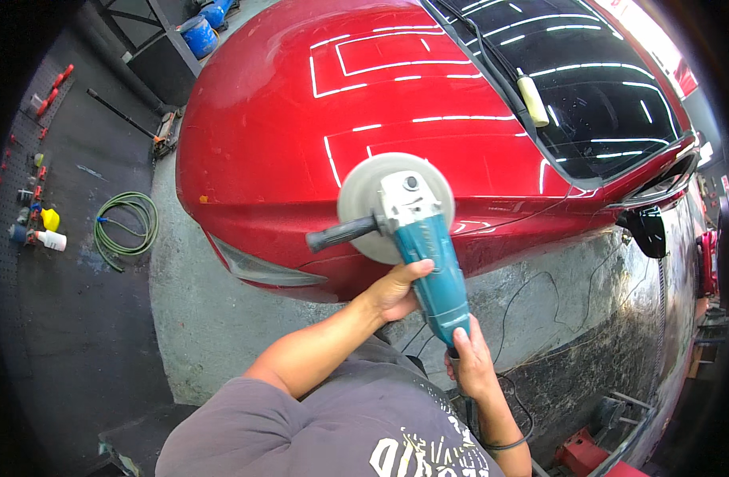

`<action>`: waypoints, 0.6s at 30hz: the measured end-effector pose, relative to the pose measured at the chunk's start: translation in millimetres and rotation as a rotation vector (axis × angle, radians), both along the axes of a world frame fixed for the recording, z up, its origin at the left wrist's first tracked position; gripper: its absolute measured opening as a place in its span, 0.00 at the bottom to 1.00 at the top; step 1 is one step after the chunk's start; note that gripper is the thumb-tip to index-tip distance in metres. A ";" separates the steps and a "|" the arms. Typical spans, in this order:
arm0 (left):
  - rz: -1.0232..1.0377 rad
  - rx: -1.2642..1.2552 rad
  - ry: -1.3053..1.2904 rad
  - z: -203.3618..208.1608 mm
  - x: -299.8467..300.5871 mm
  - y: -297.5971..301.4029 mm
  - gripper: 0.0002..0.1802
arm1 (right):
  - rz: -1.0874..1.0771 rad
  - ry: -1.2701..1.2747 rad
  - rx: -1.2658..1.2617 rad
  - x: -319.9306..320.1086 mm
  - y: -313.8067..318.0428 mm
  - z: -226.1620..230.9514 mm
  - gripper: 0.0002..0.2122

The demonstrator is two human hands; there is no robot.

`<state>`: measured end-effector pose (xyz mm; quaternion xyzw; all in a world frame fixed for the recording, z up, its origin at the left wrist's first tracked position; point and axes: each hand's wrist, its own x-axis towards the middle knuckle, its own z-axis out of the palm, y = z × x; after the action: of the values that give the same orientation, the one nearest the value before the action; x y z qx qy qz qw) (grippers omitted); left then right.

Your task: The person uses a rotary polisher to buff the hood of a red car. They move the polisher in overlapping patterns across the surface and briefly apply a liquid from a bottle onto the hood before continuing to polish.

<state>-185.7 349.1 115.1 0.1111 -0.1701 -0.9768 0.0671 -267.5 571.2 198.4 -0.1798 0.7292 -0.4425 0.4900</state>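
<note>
A teal angle polisher (434,270) with a grey metal head is held in front of me, over the near side of a red car's hood (285,135). Its round whitish pad (360,191) lies behind the tool head; whether it touches the paint I cannot tell. My left hand (396,290) grips the body from below, thumb along its side. Around the rear end, by the cord, my right hand (472,362) is closed. The black side handle (340,234) sticks out to the left with no hand on it.
A pale yellow bottle (532,99) rests at the base of the windshield (595,79). The black power cord (517,397) loops past my right forearm. Left of the car are a coiled green hose (126,230), a floor jack (165,135) and a wall rack with bottles (50,240).
</note>
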 end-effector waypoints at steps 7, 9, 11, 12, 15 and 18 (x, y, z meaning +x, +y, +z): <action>0.085 -0.050 0.041 -14.9 107.6 -54.3 0.51 | 0.207 0.173 0.036 76.4 -62.6 -13.3 0.34; 0.110 -0.063 0.034 -22.4 147.1 -74.5 0.52 | 0.281 0.177 0.049 102.5 -86.7 -13.1 0.37; 0.126 -0.057 0.038 -26.9 180.2 -100.2 0.51 | 0.321 0.203 0.003 127.7 -110.6 -31.7 0.38; 0.127 -0.042 0.041 -28.5 200.7 -115.4 0.50 | 0.327 0.220 -0.011 145.8 -126.0 -35.4 0.38; 0.124 -0.060 -0.043 -30.4 242.6 -162.4 0.55 | 0.367 0.269 0.007 190.1 -172.3 -47.6 0.40; 0.131 -0.005 -0.008 -35.1 269.6 -194.4 0.52 | 0.371 0.242 0.058 215.5 -203.3 -36.7 0.41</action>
<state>83.9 154.6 80.0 0.1255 -0.1652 -0.9695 0.1304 -52.0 367.9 161.7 -0.3486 0.7494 -0.2989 0.4769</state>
